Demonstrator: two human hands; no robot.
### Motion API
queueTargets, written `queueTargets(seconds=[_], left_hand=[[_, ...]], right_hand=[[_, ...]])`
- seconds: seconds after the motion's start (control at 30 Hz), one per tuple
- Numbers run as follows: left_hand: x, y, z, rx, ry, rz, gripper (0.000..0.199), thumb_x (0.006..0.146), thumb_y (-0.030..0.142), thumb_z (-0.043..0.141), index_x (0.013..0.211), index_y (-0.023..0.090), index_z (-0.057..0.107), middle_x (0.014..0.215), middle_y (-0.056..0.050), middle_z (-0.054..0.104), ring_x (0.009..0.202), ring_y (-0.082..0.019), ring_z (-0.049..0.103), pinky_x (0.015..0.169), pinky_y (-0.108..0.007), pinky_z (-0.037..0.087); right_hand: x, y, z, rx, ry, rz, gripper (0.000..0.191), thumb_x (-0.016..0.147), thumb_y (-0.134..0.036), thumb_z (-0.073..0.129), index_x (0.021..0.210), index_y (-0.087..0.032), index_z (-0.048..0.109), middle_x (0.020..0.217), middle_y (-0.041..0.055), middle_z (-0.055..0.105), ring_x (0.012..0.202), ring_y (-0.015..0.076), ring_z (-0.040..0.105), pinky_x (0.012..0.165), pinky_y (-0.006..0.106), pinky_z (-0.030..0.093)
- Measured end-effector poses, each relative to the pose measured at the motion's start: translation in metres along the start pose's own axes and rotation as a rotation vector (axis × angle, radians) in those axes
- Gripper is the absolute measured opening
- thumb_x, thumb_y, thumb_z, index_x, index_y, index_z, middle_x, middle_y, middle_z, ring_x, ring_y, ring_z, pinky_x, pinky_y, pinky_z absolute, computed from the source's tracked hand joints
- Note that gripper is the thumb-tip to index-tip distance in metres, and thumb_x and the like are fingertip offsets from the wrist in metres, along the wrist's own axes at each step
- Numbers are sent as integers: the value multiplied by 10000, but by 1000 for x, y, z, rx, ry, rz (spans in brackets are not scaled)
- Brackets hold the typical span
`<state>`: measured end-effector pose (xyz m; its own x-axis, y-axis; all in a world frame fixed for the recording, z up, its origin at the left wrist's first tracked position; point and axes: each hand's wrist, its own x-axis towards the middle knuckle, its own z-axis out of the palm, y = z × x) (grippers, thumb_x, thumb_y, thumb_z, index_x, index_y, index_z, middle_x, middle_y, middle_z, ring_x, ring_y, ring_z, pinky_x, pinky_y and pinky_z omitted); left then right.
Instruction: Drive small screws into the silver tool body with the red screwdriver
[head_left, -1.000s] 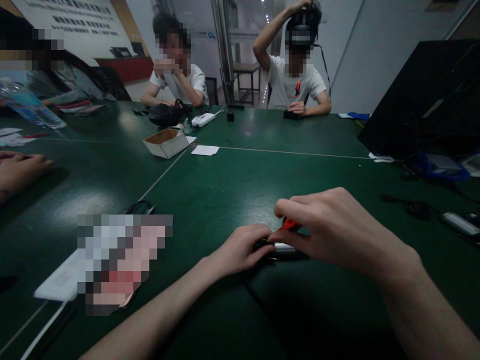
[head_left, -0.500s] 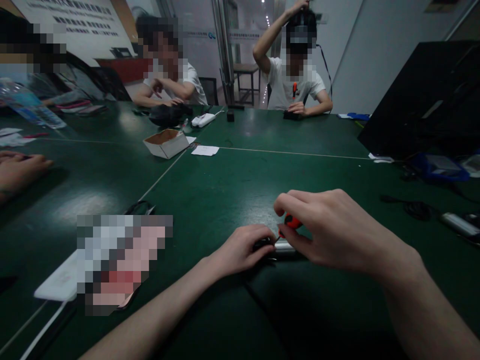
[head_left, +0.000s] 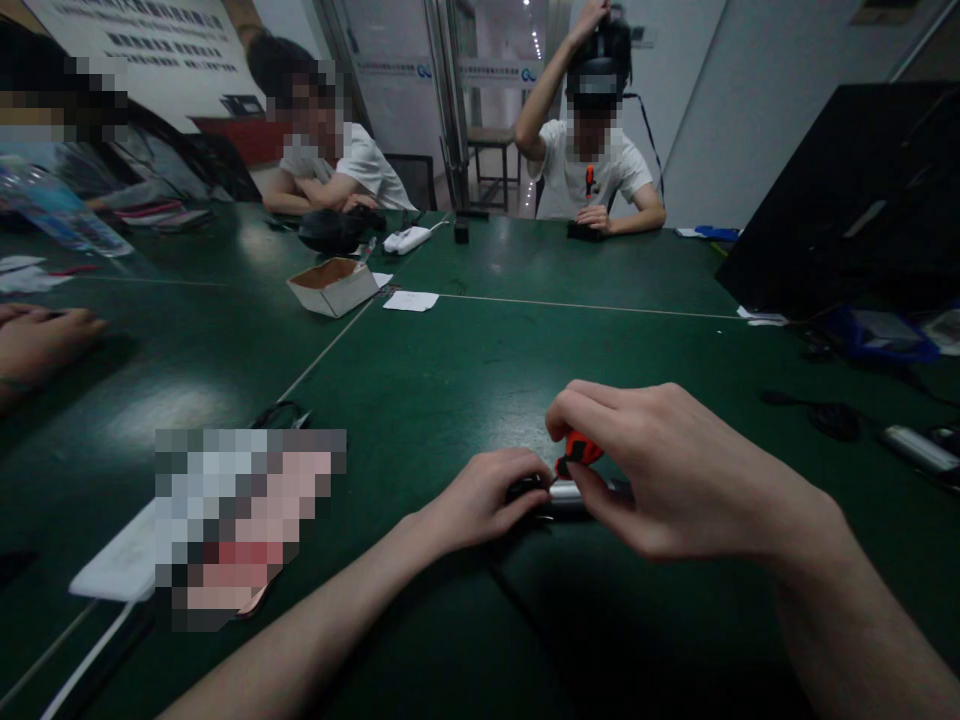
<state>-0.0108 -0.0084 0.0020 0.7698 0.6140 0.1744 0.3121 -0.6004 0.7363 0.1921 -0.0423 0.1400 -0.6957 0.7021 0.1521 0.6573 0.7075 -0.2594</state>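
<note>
My right hand point(head_left: 664, 470) pinches the orange-red and black handle of a screwdriver point(head_left: 582, 448) between thumb and fingers. The screwdriver tilts down to the left, its tip close to my left fingertips; I cannot see exactly where the tip rests. Beneath it lies a slim silver and black device point(head_left: 568, 494) on the green table point(head_left: 450, 390). My left hand point(head_left: 491, 492) closes over the dark left end of this device and steadies it. The device's right end is partly behind my right thumb.
To the left lie a white power strip point(head_left: 116, 555) and blurred-out flat items. An open white box point(head_left: 334, 290) and a paper slip point(head_left: 411, 301) sit farther off. A monitor point(head_left: 847, 200), a cable point(head_left: 832, 415) and another silver device point(head_left: 922, 450) are at right. Co-workers sit around the table.
The fingers of my right hand have shifted on the screwdriver handle, with the thumb lower now. My left hand and the device stay put. Across the table, a person has lowered a raised hand.
</note>
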Motion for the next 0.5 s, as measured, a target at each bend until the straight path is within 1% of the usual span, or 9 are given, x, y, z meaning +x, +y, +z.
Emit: queueTargets(seconds=[0.13, 0.27, 0.4, 0.47, 0.5], left_hand=[[0, -1, 0, 16, -9, -6, 144, 941, 257, 509, 998, 165, 604, 982, -58, 661, 895, -193, 607, 797, -292, 477], [0, 0, 0, 33, -12, -17, 129, 934, 252, 527, 974, 165, 614, 955, -60, 658, 872, -194, 612, 769, -289, 480], [-1, 0, -1, 36, -6, -31, 123, 931, 256, 538, 985, 171, 608, 945, -50, 653, 857, -190, 612, 760, -289, 479], [-1, 0, 0, 41, 1, -31, 124, 932, 268, 533, 948, 166, 602, 921, -49, 646, 832, -186, 605, 743, -285, 476], [-1, 0, 0, 43, 3, -27, 130, 933, 273, 528, 928, 163, 598, 906, -49, 643, 820, -184, 601, 733, -282, 474]], right_hand=[[1, 0, 2, 0, 11, 7, 121, 823, -158, 533, 928, -191, 483, 856, -18, 559, 623, 93, 450, 528, 231, 284], [2, 1, 6, -143, 82, 21, 63, 895, -235, 531, 940, -198, 506, 830, -12, 579, 613, 108, 464, 519, 246, 246], [2, 3, 8, -259, 107, 22, 213, 927, -404, 540, 849, -206, 527, 689, -30, 551, 547, 115, 436, 501, 255, 196], [2, 2, 7, -261, 101, 24, 241, 929, -420, 532, 821, -205, 522, 669, -32, 532, 538, 115, 417, 500, 258, 192], [1, 2, 6, -241, 95, 23, 220, 928, -400, 534, 830, -204, 523, 696, -28, 538, 557, 115, 424, 504, 258, 203]])
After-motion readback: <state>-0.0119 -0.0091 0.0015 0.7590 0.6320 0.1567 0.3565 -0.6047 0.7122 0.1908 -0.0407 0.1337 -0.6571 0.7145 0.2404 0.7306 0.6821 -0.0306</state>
